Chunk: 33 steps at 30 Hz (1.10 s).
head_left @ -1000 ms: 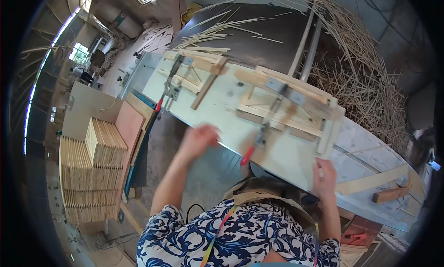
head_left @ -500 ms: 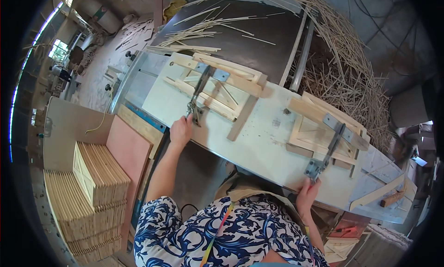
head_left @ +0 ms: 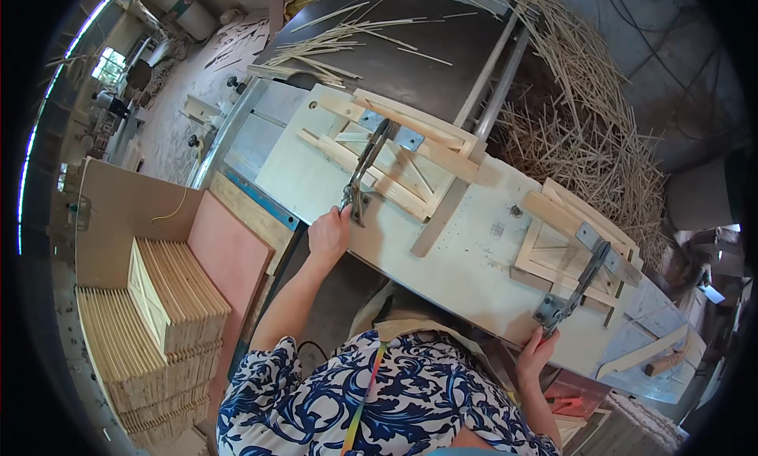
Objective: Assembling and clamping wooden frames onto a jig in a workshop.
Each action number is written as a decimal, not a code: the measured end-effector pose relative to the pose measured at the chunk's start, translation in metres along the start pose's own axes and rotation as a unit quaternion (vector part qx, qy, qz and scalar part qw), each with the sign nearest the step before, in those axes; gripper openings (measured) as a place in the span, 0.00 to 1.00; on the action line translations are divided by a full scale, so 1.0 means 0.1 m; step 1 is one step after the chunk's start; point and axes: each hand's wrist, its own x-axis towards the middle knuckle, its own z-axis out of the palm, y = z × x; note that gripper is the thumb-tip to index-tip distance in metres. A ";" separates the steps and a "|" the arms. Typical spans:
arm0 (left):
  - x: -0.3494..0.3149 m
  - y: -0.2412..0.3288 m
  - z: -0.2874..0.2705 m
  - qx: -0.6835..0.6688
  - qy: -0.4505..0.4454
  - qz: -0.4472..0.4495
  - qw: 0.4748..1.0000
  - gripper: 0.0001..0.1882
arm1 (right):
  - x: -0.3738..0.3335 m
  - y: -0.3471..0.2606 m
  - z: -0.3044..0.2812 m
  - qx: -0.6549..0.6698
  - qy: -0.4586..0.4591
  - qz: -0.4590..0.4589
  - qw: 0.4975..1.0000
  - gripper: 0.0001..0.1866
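My left hand (head_left: 329, 233) is closed on the handle of a metal toggle clamp (head_left: 368, 157), whose arm lies across a small wooden frame (head_left: 410, 168) with a diagonal brace. At the right, my right hand (head_left: 537, 357) grips the handle of a second toggle clamp (head_left: 583, 286). That clamp reaches over another wooden frame (head_left: 545, 247). Both clamps and frames sit on a pale flat board (head_left: 466, 227), with wooden strips beside the frames. My fingers partly hide the ends of both handles.
Beyond the board lies a dark surface (head_left: 379, 61) strewn with thin sticks. A heap of wood offcuts (head_left: 584, 148) and a metal rail (head_left: 501, 85) are at the far right. Stacked wooden frames (head_left: 150, 337) stand at left. A wooden-handled tool (head_left: 666, 363) rests at right.
The board, with its clamps and frames, has shifted right relative to the rail and the stacks. Both my hands have moved with it, still on the clamp handles.
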 end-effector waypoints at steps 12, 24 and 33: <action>0.01 -0.36 -0.78 -0.316 -0.243 -0.155 0.904 0.23 | -0.52 -0.25 0.06 -0.115 0.129 0.042 0.984 0.16; 0.05 -0.09 -1.74 -0.594 -0.304 -0.200 0.718 0.30 | -0.11 -1.16 -0.32 -0.006 0.275 0.021 0.961 0.16; 0.36 -0.47 -1.58 -0.662 -0.371 -0.037 0.650 0.52 | 0.58 -3.22 -0.30 -0.411 0.147 -0.082 0.896 0.24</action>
